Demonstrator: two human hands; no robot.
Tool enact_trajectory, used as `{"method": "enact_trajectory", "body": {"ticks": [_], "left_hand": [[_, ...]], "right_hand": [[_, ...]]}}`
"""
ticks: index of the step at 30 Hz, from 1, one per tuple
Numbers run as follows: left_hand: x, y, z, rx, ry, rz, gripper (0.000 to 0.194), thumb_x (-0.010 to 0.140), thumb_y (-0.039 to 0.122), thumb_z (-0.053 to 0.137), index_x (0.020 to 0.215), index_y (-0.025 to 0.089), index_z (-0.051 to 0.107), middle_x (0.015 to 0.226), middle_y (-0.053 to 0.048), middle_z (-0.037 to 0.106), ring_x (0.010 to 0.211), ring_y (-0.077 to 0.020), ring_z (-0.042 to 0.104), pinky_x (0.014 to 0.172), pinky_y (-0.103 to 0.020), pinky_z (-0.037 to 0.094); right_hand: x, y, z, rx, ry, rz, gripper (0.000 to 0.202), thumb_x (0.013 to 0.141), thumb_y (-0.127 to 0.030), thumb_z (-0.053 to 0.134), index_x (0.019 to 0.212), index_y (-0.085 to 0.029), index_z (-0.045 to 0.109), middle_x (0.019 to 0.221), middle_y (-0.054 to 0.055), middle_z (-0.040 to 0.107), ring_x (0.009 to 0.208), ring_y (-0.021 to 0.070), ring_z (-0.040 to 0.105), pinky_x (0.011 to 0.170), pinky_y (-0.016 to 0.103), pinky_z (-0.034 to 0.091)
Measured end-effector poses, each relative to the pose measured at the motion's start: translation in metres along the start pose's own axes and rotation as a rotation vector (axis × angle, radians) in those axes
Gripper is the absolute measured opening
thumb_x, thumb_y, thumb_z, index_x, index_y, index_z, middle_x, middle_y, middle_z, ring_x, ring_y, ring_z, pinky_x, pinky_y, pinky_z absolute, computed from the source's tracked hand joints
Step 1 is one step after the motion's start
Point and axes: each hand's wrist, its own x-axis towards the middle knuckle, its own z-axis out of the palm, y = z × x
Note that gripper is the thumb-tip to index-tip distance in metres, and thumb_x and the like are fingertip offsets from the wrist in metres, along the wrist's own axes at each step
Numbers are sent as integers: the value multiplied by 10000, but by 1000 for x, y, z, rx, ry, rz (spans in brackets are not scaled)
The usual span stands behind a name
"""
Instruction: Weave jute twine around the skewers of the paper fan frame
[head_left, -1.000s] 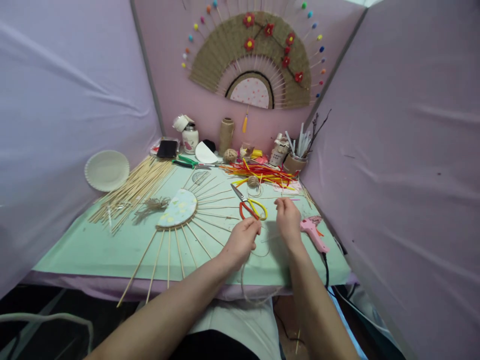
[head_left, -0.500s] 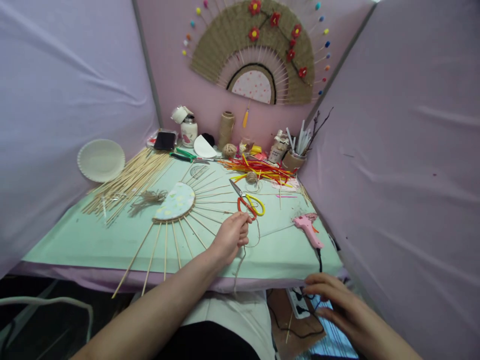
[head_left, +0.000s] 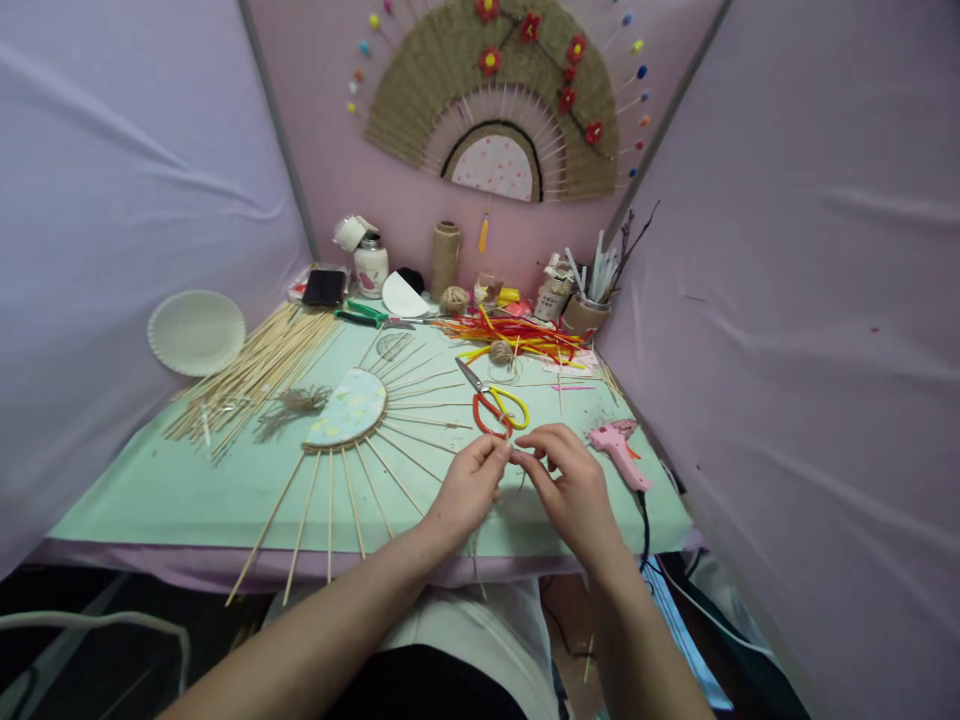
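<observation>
My left hand (head_left: 466, 488) is closed in a pinch on a thin piece of twine (head_left: 477, 572), whose tail hangs below it past the table edge. My right hand (head_left: 574, 490) meets it fingertip to fingertip, thumb and forefinger pinching at the twine's upper end; the exact grip is small and partly hidden. Just beyond the fingers lie scissors (head_left: 491, 397) with one red and one yellow handle, blades parted. To the left rests a fan frame of thin sticks (head_left: 352, 490) spreading from a patterned half-round piece (head_left: 349, 408).
A pink glue gun (head_left: 621, 455) lies on the right, its cord running off the table edge. Bamboo sticks (head_left: 255, 370) and a white plate (head_left: 196, 333) are at left. Red and yellow pipe cleaners (head_left: 517, 335) and a twine ball (head_left: 454, 300) lie behind; a finished fan (head_left: 420, 100) hangs above.
My right hand has come up from beside the table's front right edge to meet my left hand's fingertips. My left hand has stayed almost in place with the twine.
</observation>
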Motion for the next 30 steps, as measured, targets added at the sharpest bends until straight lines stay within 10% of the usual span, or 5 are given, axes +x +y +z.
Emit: {"method": "enact_trajectory", "body": {"ticks": [5, 12, 20, 24, 30], "left_hand": [[-2, -5, 0, -76, -72, 36, 383, 819, 547, 551, 723, 184, 472, 540, 85, 287, 461, -65, 260, 442, -209, 214], [-10, -4, 2, -100, -10, -34, 352, 833, 513, 537, 708, 193, 464, 476, 103, 222, 412, -58, 199, 427, -208, 159], [-29, 17, 17, -338, -239, -191, 388, 847, 564, 482, 871, 177, 501, 557, 84, 348, 440, -48, 209, 440, -199, 166], [-43, 20, 28, -161, -445, -274, 425, 826, 591, 480, 807, 167, 513, 537, 67, 421, 416, -54, 306, 437, -215, 235], [-49, 17, 23, -100, -471, -314, 476, 823, 655, 431, 767, 185, 473, 520, 67, 446, 409, -58, 339, 446, -226, 263]], "right_hand": [[-5, -1, 10, -18, 27, -52, 122, 913, -210, 497, 815, -210, 569, 835, 43, 569, 827, 182, 535, 750, 313, 429], [-24, 6, -25, 319, 500, 265, 106, 912, -301, 467, 833, -232, 474, 762, -7, 481, 653, 140, 461, 639, 274, 390], [-91, 38, -69, 35, -182, 458, 211, 804, -432, 619, 762, -226, 641, 807, 42, 638, 734, 193, 597, 616, 271, 477], [-87, 40, -53, 190, -258, 404, 436, 798, -448, 621, 1195, -268, 626, 1282, 101, 593, 1171, 266, 563, 917, 375, 508], [-51, 12, -34, 406, -207, 387, 273, 843, -436, 598, 1038, -290, 721, 1153, 78, 671, 1116, 247, 601, 983, 384, 475]]}}
